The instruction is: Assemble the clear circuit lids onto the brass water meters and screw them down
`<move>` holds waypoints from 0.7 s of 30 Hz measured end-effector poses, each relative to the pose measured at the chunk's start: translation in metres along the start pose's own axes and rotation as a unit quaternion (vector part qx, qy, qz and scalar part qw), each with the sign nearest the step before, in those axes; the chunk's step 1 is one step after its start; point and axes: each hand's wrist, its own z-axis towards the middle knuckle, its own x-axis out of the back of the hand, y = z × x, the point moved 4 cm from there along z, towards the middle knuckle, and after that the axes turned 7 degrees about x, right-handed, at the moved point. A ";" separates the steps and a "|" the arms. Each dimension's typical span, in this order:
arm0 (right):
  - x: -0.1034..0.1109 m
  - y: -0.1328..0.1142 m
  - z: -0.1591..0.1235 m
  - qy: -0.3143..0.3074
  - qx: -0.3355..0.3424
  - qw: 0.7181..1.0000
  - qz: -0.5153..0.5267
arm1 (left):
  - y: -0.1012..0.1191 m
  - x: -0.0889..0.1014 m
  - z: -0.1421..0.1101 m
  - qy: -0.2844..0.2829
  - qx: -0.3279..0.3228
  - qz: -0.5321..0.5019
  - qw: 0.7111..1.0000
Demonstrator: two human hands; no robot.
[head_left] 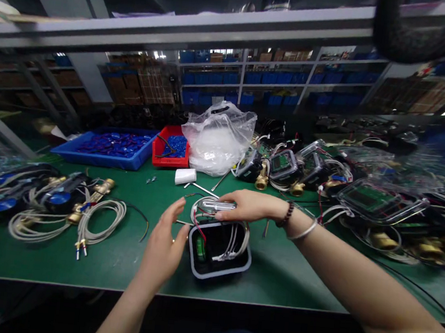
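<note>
The open housing (219, 251) is matt black plastic with a smooth pale rim, and the part (218, 206) held above it gleams like clear plastic. The bench mat (117, 261) looks matt green — the bag (217, 137) thin, crinkled, glossy film — the fittings (261, 181) shiny brass.

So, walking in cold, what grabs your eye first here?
The open dark housing with white wires inside, near the green table's front edge. The left hand touches its side; the right hand holds a small silvery part above it. Behind stands a crumpled clear plastic bag.
</note>
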 end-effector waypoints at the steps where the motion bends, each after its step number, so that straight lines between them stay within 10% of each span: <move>1: 0.001 -0.001 0.006 -0.020 0.009 1.000 0.008 | 0.009 0.001 0.011 -0.012 -0.042 0.022 0.999; 7: -0.017 0.000 -0.026 0.152 0.059 0.987 -0.001 | 0.055 0.013 0.028 -0.063 -0.209 0.010 0.976; 11: -0.050 0.002 -0.072 0.418 0.183 0.890 -0.003 | 0.068 0.022 0.011 -0.070 -0.249 -0.008 0.966; 15: -0.090 0.002 -0.101 0.537 0.259 0.802 0.001 | 0.061 0.011 -0.005 -0.126 -0.122 -0.056 0.983; 21: -0.136 0.006 -0.128 0.559 0.259 0.787 -0.023 | 0.044 0.003 -0.045 -0.189 0.046 -0.195 0.961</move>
